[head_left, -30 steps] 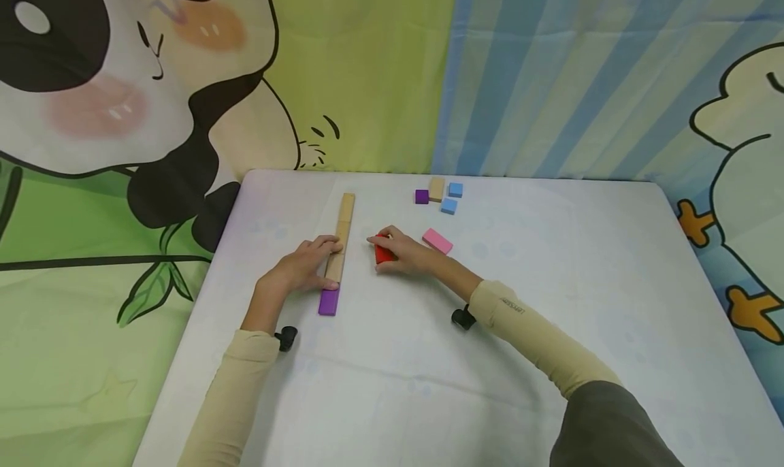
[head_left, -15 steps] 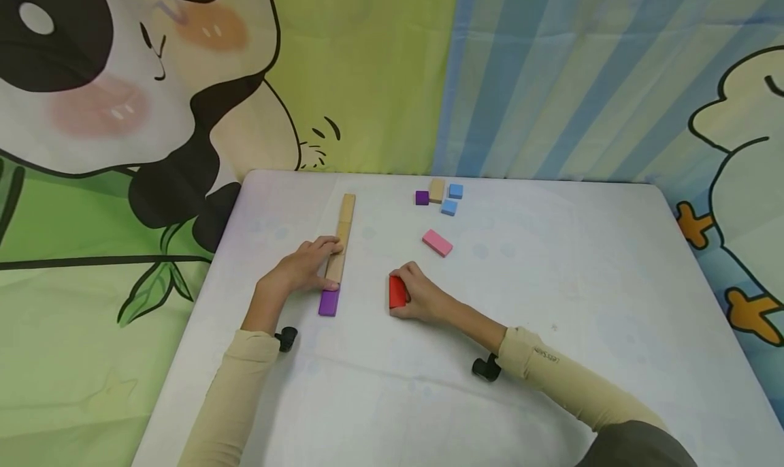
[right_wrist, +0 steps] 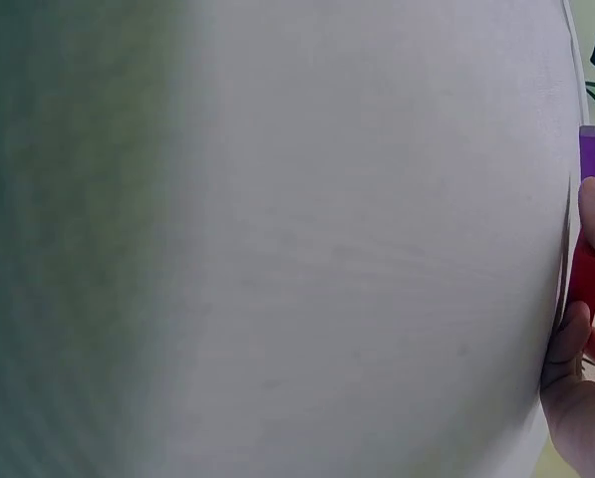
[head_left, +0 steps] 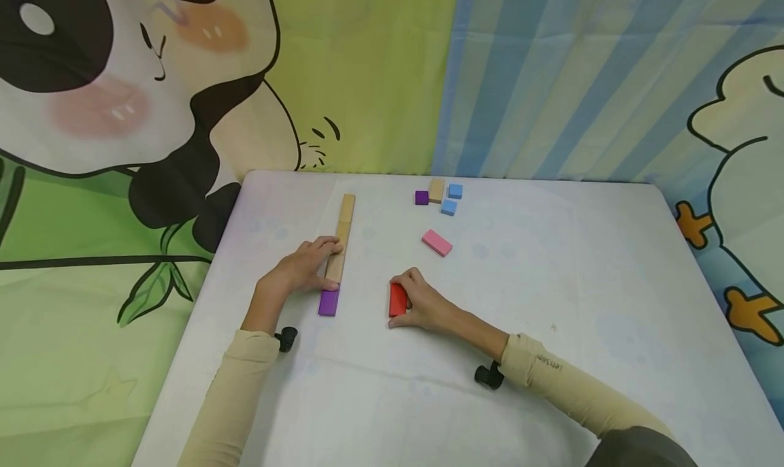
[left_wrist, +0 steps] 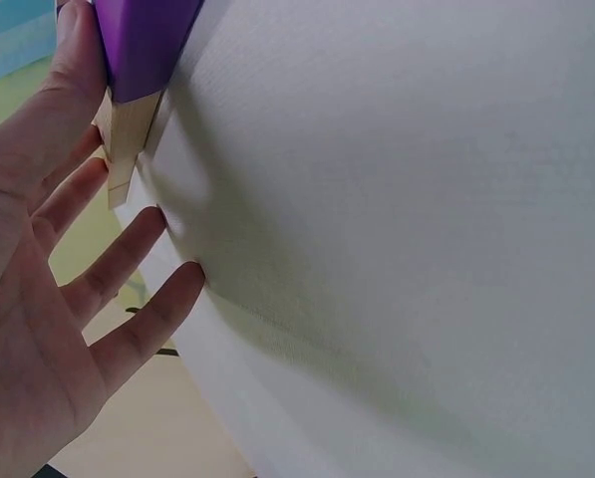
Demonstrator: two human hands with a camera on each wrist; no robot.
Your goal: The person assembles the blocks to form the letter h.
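A row of wooden blocks lies end to end on the left of the white table: natural wood blocks (head_left: 346,210) with a purple block (head_left: 329,302) at the near end. Beside this row, my left hand (head_left: 301,268) rests with spread, fairly straight fingers, its thumb by the joint between wood and purple. In the left wrist view, the other fingertips reach to the tabletop and the row's side. My right hand (head_left: 425,305) holds a red block (head_left: 397,299) by its two ends, thumb nearest me. Whether the red block touches the table is unclear.
A pink block (head_left: 437,243) lies beyond the right hand. Farther back sit a small purple block (head_left: 422,197), a wood block (head_left: 436,190) and two light blue blocks (head_left: 449,207). The table (head_left: 582,263) meets a printed cloth backdrop (head_left: 367,79) at its far edge.
My right hand has moved toward me and slightly right with the red block, then nearly stopped, its thumb shifting a little toward me. My left hand has stayed in place.
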